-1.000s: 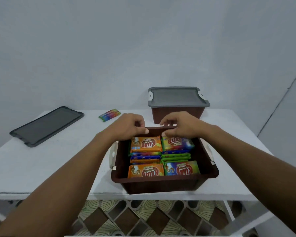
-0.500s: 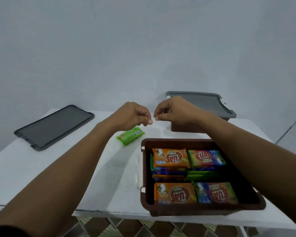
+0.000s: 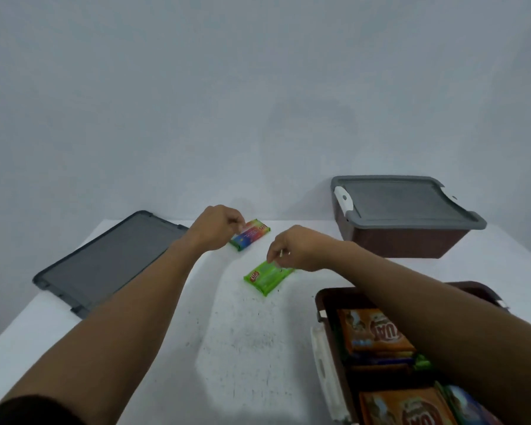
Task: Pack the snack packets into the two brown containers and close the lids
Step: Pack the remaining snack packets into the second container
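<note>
An open brown container [image 3: 321,302] at the lower right holds several orange, blue and green snack packets [image 3: 377,334]. Further back on the white table, my left hand [image 3: 216,225] pinches the near edge of a rainbow-coloured packet [image 3: 253,233] that lies flat. My right hand [image 3: 292,248] pinches the far edge of a green packet [image 3: 265,277], which also lies on the table. A second brown container [image 3: 402,243] stands at the back right with its grey lid [image 3: 399,202] on. My right forearm hides part of the open container.
A loose grey lid [image 3: 105,262] lies flat at the back left of the white table [image 3: 242,348]. A pale wall rises right behind the table. The table's left edge runs past the loose lid.
Both hands left the open container and reached forward and left. They now pinch one packet each on the table. The view swung left, so the open container sits at the lower right.
</note>
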The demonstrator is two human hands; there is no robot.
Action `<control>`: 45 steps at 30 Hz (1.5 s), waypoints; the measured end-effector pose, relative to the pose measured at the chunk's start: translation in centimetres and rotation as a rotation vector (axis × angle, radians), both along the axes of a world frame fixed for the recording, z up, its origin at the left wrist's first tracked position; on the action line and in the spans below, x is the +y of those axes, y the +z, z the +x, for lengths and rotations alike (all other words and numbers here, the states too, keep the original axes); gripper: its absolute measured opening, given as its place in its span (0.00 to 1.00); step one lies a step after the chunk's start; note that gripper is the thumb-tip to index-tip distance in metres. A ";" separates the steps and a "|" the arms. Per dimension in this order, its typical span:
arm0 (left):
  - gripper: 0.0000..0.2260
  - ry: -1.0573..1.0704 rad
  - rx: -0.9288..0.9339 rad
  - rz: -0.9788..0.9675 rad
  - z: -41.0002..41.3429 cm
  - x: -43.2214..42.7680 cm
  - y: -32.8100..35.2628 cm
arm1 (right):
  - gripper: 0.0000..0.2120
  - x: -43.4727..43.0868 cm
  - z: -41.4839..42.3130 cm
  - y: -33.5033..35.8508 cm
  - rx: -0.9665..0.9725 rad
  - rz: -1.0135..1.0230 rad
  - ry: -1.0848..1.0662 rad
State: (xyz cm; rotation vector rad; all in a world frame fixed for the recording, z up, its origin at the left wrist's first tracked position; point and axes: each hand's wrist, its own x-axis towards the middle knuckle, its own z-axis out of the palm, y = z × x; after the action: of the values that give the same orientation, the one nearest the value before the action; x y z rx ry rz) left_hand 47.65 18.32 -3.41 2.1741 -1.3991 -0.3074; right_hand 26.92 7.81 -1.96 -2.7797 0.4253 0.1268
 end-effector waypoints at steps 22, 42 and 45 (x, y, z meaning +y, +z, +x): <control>0.14 0.013 -0.070 0.217 2.0 -6.1 -6.3 | 0.27 -1.0 4.5 -4.7 0.362 -0.369 0.146; 0.11 0.099 0.631 -0.033 -4.2 1.5 4.1 | 0.12 -1.9 -5.1 6.0 -0.045 0.079 -0.183; 0.11 0.063 0.622 -0.057 -7.7 2.2 5.5 | 0.10 -2.2 -8.7 7.5 -0.094 0.159 -0.182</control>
State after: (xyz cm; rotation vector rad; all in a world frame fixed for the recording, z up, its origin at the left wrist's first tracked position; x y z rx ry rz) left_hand 39.99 20.54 2.09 1.8383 -0.9692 -0.8250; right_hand 18.23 5.57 5.59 -2.5650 0.6128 -0.0127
